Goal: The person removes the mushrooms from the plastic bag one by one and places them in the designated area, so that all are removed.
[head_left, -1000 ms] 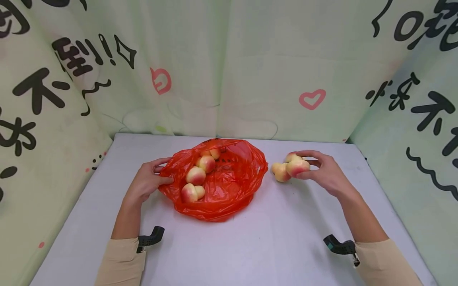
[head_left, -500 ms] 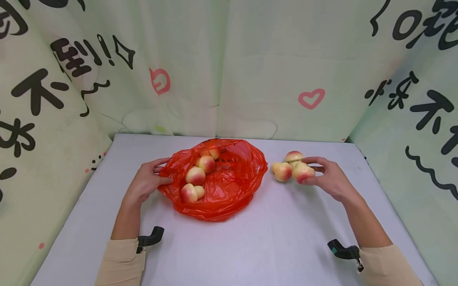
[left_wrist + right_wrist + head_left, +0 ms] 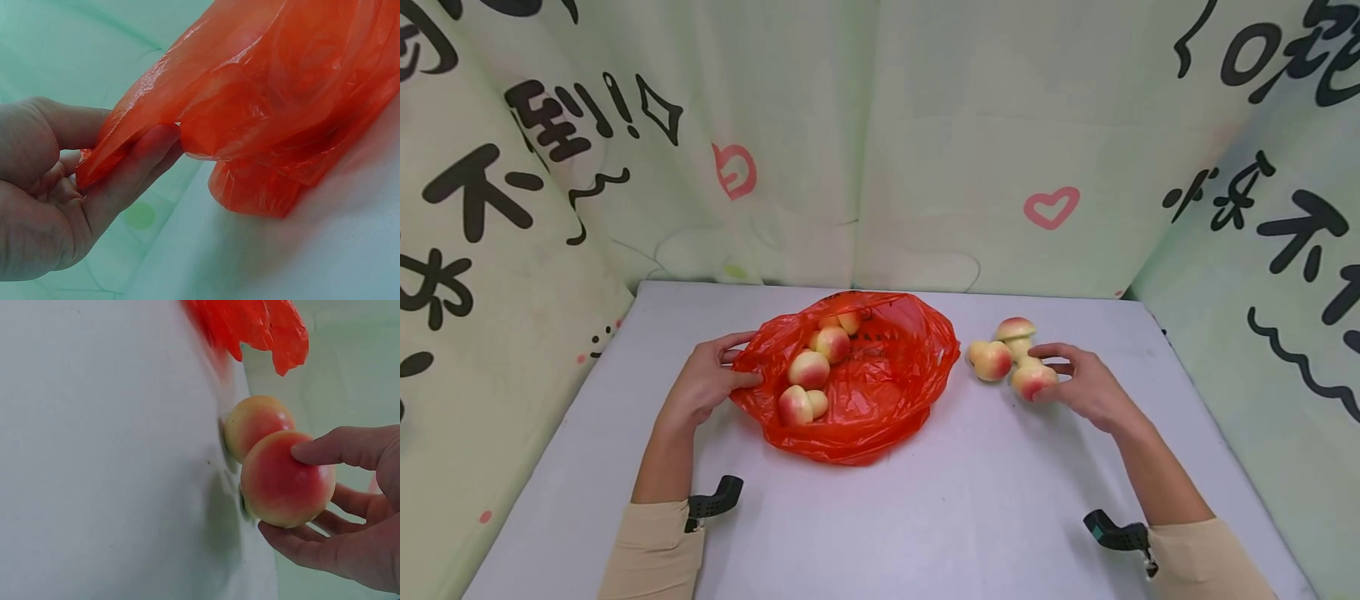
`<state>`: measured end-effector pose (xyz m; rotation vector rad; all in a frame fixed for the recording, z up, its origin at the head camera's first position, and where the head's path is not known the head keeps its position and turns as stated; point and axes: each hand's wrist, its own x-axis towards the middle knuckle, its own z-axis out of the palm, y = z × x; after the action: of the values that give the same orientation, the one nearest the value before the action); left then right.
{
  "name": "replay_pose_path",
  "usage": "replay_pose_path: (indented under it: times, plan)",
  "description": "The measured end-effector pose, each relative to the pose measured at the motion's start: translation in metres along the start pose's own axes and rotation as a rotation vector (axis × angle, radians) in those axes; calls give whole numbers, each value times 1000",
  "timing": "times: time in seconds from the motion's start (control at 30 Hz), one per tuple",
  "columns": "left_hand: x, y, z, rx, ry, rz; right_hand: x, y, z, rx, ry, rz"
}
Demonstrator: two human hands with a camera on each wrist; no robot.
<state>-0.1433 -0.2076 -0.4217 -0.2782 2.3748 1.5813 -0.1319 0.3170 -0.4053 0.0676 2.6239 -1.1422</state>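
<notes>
My left hand (image 3: pixel 703 379) pinches the left rim of a red plastic bag (image 3: pixel 887 400), whose mouth faces up; in the left wrist view the fingers (image 3: pixel 134 165) lie under a fold of the bag (image 3: pixel 250 106). Several red-and-yellow mushrooms (image 3: pixel 810 369) lie inside along its left side. To the right of the bag, my right hand (image 3: pixel 1090 385) holds a mushroom (image 3: pixel 1034 379) between thumb and fingers, its red cap (image 3: pixel 287 481) toward the wrist camera. Two more mushrooms sit close by, one on its side (image 3: pixel 990 361) and one upright with its stem showing (image 3: pixel 1017 328).
A white-covered table (image 3: pixel 917 533) carries everything. Pale green curtains (image 3: pixel 955 150) with black writing and pink hearts stand behind it and at both sides. Black wrist cameras (image 3: pixel 717 497) are strapped over the beige sleeves.
My right hand has drawn its mushroom a little right and toward me, lowering it beside the other two, which now show more fully. The left hand keeps its grip on the bag.
</notes>
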Motion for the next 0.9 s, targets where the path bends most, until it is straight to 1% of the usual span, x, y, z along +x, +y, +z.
replay_pose_path:
  times: [0.3, 0.67, 0.9]
  plan:
    - [0, -1, 0, -5, -6, 5, 4, 5, 5, -1, -7, 27]
    - [0, -1, -1, 4, 0, 2, 7, 9, 10, 11, -18, 14]
    - [0, 0, -1, 2, -1, 2, 9, 10, 11, 15, -24, 32]
